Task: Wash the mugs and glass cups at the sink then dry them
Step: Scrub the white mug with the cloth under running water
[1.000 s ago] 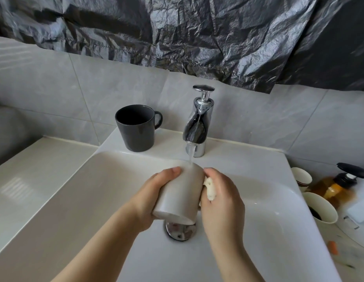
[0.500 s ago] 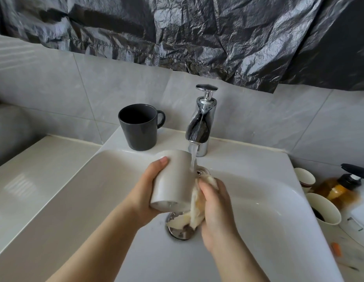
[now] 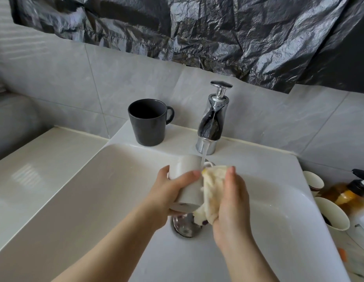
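Behind basin: black mug; tap (running); cloth overlaps drain

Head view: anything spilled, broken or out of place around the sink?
Nothing spilled or broken. The left hand holds the white mug by the running tap, and the right hand holds the cloth. Only oddity: crumpled black plastic sheeting over the wall.

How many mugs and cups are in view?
4: black mug on the sink ledge; white mug in the left hand; far cream cup and near cream cup right of the sink. More may be hidden.
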`<control>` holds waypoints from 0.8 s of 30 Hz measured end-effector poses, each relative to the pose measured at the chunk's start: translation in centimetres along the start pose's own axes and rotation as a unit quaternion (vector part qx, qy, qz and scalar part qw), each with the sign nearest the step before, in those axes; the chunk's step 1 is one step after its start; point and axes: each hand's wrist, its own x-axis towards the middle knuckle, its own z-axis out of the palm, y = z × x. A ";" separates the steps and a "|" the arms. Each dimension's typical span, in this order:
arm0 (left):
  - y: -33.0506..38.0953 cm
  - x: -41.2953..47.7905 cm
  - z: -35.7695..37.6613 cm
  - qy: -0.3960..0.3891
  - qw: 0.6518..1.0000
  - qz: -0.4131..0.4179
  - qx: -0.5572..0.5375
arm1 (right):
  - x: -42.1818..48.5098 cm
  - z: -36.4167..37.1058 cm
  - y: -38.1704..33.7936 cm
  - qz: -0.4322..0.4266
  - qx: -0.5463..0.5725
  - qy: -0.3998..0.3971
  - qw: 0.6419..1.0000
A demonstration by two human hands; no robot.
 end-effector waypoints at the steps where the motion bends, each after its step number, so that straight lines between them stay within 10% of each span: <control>1: 0.2 0.0 -0.2 -0.002 1.000 -0.012 -0.010 | 0.3 -0.2 -0.2 0.020 0.028 0.017 0.999; 4: 0.5 -0.3 -0.2 -0.044 0.998 -0.029 -0.021 | 0.8 -0.9 -0.2 0.075 0.086 0.071 0.991; 7: 0.3 -0.6 0.4 -0.066 0.997 -0.033 -0.014 | 0.5 -1.3 -0.4 0.093 0.146 -0.040 0.984; 11: 0.3 0.1 -0.2 0.006 0.998 -0.041 -0.041 | -0.4 -0.5 0.4 0.010 -0.016 -0.120 0.993; 15: 0.5 0.0 -1.0 -0.074 0.994 -0.069 -0.047 | -0.1 -0.1 0.6 -0.057 -0.083 -0.043 0.994; 18: 0.1 0.0 -0.4 -0.150 0.982 -0.080 -0.080 | 0.8 -0.9 -0.5 0.044 0.035 -0.011 0.998; 24: 0.0 0.7 -0.8 -0.125 0.983 -0.004 -0.133 | -1.7 0.4 -0.3 -0.009 -0.052 -0.191 0.980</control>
